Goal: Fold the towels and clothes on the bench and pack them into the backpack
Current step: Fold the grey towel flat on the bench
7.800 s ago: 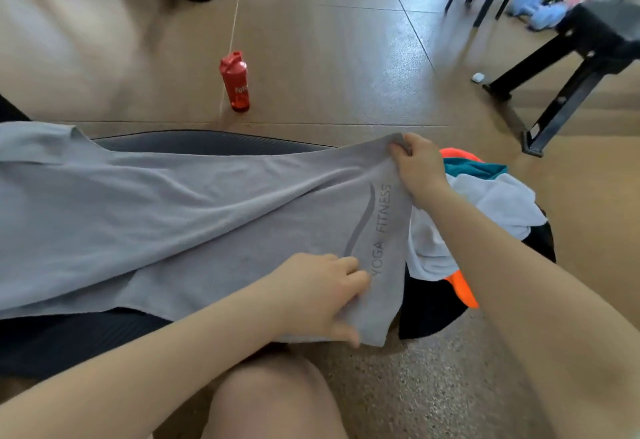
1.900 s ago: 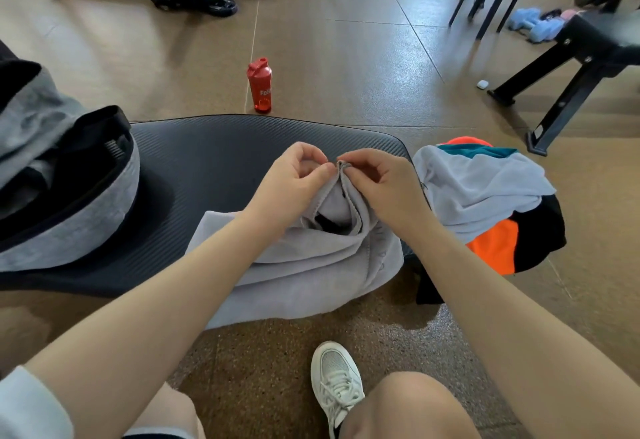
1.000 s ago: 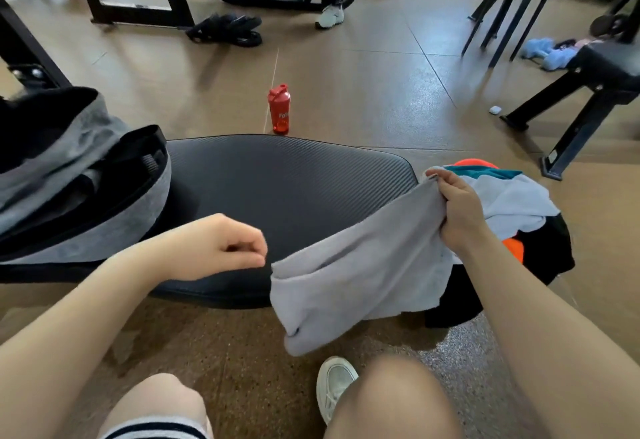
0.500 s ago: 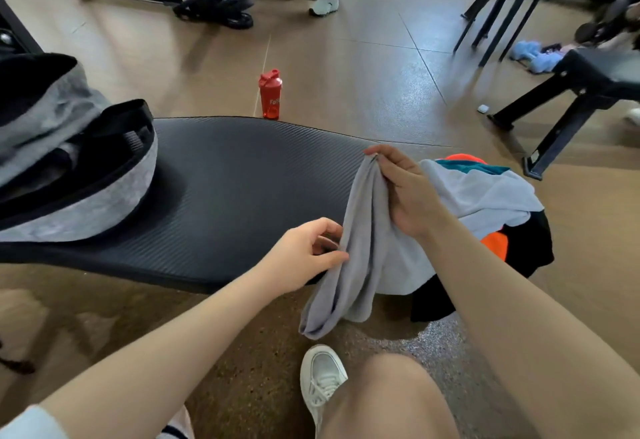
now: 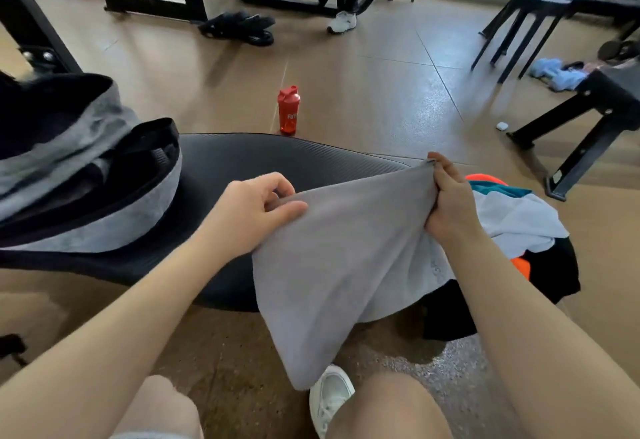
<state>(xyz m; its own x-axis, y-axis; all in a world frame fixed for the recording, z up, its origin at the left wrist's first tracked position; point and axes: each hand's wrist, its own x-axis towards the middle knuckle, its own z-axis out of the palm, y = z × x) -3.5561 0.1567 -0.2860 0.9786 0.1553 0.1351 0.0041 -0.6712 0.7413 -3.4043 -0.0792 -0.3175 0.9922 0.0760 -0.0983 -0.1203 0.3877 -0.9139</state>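
Far left, on the bench [image 5: 263, 165]: the backpack [image 5: 86, 175] lies on its side, mouth gaping toward us. We see only dark lining and straps inside; whether anything is packed yet, we cannot tell.

Middle: our left hand [image 5: 249, 213] pinches the top edge of the grey towel [image 5: 332, 258], thumb and fingers closed on the cloth. The towel looks doubled over and hangs from that edge past the bench front, its low corner dangling near our white shoe [image 5: 329, 397]. We judge it partway folded, needing another fold or two before it fits the bag.

Right of that: our right hand [image 5: 446, 203] grips the towel's other upper corner, fist clamped on bunched fabric, holding the edge taut between both hands.

Far right, on the bench end: the clothes pile [image 5: 519, 227] sits loose, white on top, teal, orange and black beneath, none of it folded.

Judgement: early going. One towel in hand, the whole pile left, no packing visible.

Beyond the bench, a red bottle [image 5: 288, 111] stands on the floor.
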